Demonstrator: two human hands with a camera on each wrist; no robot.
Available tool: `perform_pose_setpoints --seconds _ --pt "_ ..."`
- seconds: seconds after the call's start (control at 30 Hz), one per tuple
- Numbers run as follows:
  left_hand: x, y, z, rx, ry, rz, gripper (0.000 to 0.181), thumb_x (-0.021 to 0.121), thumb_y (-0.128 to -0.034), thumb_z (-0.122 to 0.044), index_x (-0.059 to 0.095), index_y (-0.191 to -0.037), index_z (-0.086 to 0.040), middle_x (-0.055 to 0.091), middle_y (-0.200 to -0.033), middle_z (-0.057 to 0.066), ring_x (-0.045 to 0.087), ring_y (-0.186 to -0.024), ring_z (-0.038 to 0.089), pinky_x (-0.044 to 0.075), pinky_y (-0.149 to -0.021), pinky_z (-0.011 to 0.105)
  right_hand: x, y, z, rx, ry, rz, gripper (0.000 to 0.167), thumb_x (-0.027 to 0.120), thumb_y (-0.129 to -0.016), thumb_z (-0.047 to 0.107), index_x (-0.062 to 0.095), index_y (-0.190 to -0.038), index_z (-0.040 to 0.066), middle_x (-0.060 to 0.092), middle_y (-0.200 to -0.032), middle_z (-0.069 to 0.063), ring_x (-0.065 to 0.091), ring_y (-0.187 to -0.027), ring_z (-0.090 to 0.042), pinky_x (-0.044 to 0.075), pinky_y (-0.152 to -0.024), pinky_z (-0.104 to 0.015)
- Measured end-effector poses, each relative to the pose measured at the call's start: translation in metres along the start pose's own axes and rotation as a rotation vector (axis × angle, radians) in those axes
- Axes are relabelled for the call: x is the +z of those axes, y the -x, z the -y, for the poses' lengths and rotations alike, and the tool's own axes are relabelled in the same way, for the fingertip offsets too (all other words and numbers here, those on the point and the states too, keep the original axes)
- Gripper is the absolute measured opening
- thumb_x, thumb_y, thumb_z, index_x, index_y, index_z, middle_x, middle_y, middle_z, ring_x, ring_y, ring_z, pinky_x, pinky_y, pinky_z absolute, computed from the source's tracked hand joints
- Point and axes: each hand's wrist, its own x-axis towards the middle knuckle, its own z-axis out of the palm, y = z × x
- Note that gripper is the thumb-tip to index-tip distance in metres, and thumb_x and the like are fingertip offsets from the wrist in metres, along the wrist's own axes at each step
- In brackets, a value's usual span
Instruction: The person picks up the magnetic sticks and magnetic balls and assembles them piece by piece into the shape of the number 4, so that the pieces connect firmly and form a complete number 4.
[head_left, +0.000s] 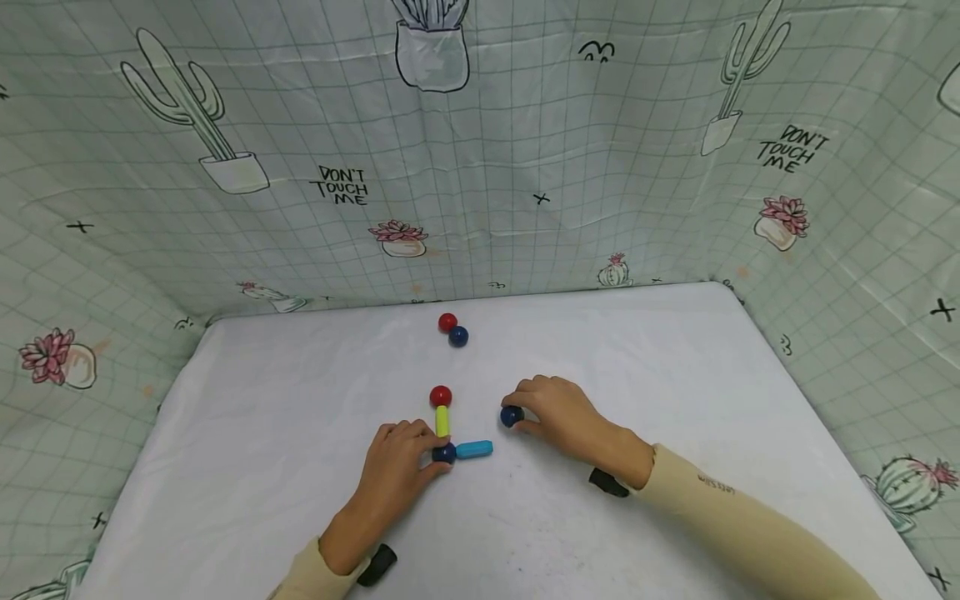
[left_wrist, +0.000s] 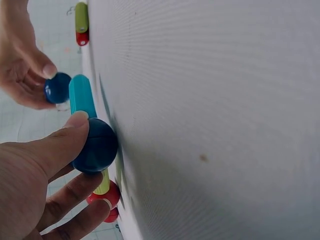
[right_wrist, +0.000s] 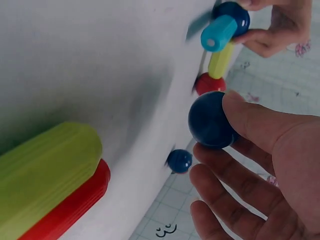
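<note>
Blue balls point(right_wrist: 212, 120) point(left_wrist: 95, 147) occupy both hands point(head_left: 555, 417) point(head_left: 397, 462); a cropped printed pot point(head_left: 432, 58) perhaps holds leaves point(head_left: 431, 15).

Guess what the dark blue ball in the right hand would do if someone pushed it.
The dark blue ball would probably roll, since it looks round. It may feel slippery, because its surface looks smooth. It seems stiff, too: the right hand pinches it without any dent showing.
</note>
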Motion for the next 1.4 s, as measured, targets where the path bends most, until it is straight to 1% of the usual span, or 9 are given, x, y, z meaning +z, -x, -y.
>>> perform_pose_setpoints --seconds 0.23,0.47,0.73,0.97,1.13,1.27,1.4 --pt "0.000 0.001 0.001 0.004 -0.001 -0.002 0.036 0.095 -0.0779 -0.025 0.084 -0.111 -0.014 0.071 -0.095 -0.005 0.064 -0.092 0.016 0.049 -0.093 0.041 0.001 0.007 0.010 -0.020 -0.019 0.010 0.032 0.093 -0.081 0.017 0.081 -0.111 0.011 0.076 -0.100 0.000 0.071 -0.092 -0.018 0.060 -0.080 -0.034" --pt "0.001 0.001 0.002 0.002 0.008 -0.003 0.036 0.095 -0.0777 -0.025 0.084 -0.110 -0.015 0.070 -0.094 -0.006 0.063 -0.092 0.016 0.049 -0.093 0.041 0.006 0.012 0.019 -0.020 -0.059 0.039 0.032 0.092 -0.083 0.018 0.081 -0.112 0.010 0.076 -0.101 0.000 0.071 -0.093 -0.017 0.059 -0.081 -0.034" --pt "0.001 0.001 0.002 0.001 0.013 -0.012 0.037 0.096 -0.0769 -0.025 0.084 -0.110 -0.015 0.070 -0.093 -0.005 0.064 -0.092 0.017 0.050 -0.093 0.041 0.015 0.013 0.021 -0.012 -0.066 0.049 0.032 0.092 -0.084 0.022 0.081 -0.112 0.012 0.076 -0.101 0.001 0.070 -0.092 -0.017 0.059 -0.081 -0.034" --pt "0.002 0.000 0.002 -0.002 0.013 -0.005 0.038 0.096 -0.0772 -0.027 0.084 -0.111 -0.015 0.070 -0.093 -0.005 0.064 -0.093 0.017 0.050 -0.094 0.042 0.017 0.012 0.021 -0.012 -0.073 0.055 0.032 0.092 -0.084 0.020 0.080 -0.112 0.010 0.077 -0.102 0.001 0.072 -0.093 -0.017 0.059 -0.081 -0.034" --pt "0.002 0.000 0.001 -0.013 0.008 0.009 0.038 0.096 -0.0776 -0.027 0.084 -0.112 -0.015 0.070 -0.094 -0.005 0.064 -0.092 0.017 0.050 -0.094 0.042 0.009 0.014 0.022 -0.011 -0.084 0.064 0.030 0.089 -0.087 0.018 0.080 -0.114 0.008 0.078 -0.106 -0.002 0.073 -0.097 -0.019 0.061 -0.083 -0.036" --pt "0.001 0.000 0.001 -0.010 0.008 0.011 0.038 0.096 -0.0775 -0.026 0.084 -0.112 -0.015 0.070 -0.093 -0.005 0.063 -0.092 0.017 0.050 -0.093 0.042 -0.005 0.015 0.021 0.004 -0.099 0.040 0.026 0.086 -0.090 0.017 0.080 -0.114 0.009 0.078 -0.108 -0.002 0.074 -0.099 -0.020 0.061 -0.084 -0.038" --pt "-0.001 0.001 0.000 -0.003 0.014 0.004 0.038 0.096 -0.0773 -0.024 0.084 -0.112 -0.014 0.070 -0.093 -0.004 0.063 -0.091 0.017 0.050 -0.093 0.042 -0.022 0.016 0.019 0.017 -0.083 0.009 0.023 0.084 -0.092 0.017 0.080 -0.113 0.010 0.077 -0.108 -0.001 0.073 -0.101 -0.020 0.061 -0.084 -0.039"
